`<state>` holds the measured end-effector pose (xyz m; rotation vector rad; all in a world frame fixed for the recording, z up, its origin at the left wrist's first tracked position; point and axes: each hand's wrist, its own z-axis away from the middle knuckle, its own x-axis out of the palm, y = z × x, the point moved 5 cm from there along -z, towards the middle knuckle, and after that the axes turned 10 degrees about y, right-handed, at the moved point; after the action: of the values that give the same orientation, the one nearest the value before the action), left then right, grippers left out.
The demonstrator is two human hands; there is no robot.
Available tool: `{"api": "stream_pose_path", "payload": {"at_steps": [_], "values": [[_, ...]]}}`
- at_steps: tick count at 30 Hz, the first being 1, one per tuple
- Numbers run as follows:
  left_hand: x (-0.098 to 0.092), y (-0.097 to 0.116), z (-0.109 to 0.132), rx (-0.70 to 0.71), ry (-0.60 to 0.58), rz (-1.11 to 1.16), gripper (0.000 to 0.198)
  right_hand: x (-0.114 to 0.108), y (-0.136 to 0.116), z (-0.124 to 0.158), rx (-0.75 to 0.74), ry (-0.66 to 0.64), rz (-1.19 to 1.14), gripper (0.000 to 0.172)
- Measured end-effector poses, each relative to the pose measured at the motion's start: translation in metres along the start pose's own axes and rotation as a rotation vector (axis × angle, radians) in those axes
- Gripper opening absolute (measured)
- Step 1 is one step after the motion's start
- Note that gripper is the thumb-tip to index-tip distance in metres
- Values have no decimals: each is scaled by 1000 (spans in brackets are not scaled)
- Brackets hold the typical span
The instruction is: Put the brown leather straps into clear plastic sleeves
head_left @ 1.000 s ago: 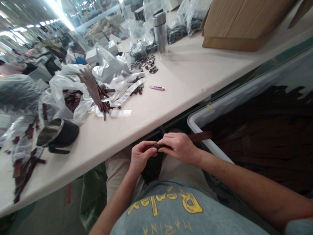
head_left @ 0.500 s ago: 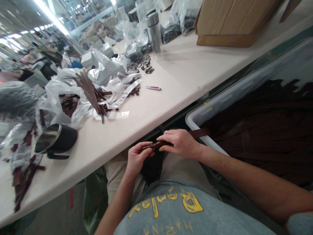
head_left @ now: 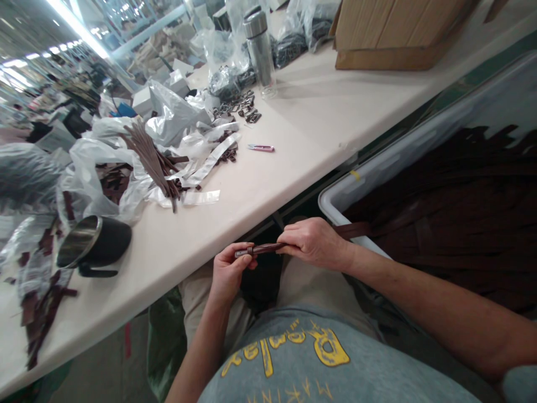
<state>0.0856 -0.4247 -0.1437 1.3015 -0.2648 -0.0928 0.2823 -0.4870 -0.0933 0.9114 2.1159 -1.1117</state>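
A dark brown leather strap (head_left: 267, 248) is stretched between my two hands, just off the table's front edge. The fingers and thumb of my left hand (head_left: 230, 267) pinch its left end, where a small loop and what looks like a metal piece show. My right hand (head_left: 315, 242) is closed around the strap further right. Beyond that hand the strap (head_left: 354, 230) runs on over the rim of a white bin (head_left: 371, 246). Many more brown straps (head_left: 453, 229) fill the bin.
On the white table (head_left: 310, 134) lie pink thread snips (head_left: 260, 148), metal buckles (head_left: 247, 107), a bundle of brown strips (head_left: 146, 157) and plastic bags (head_left: 172, 115). A black mug (head_left: 104, 243), a glass bottle (head_left: 260, 53) and a cardboard box (head_left: 386, 33) stand there too.
My hands have moved apart, the left one slightly leftward, so a longer stretch of strap shows between them. Both hands still grip it.
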Motion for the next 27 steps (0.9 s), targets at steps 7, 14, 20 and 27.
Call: {"api": "stream_pose_path", "payload": {"at_steps": [7, 14, 20, 27], "values": [[31, -22, 11, -20, -36, 76, 27, 14, -10, 3, -7, -68, 15, 20], [4, -2, -2, 63, 89, 25, 24, 4, 9, -2, 92, -121, -73, 32], [-4, 6, -5, 82, 96, 40, 26, -1, 8, -4, 96, -159, 23, 19], [15, -15, 3, 27, 1, 15, 32, 11, -4, -2, 79, -213, 51, 23]]}}
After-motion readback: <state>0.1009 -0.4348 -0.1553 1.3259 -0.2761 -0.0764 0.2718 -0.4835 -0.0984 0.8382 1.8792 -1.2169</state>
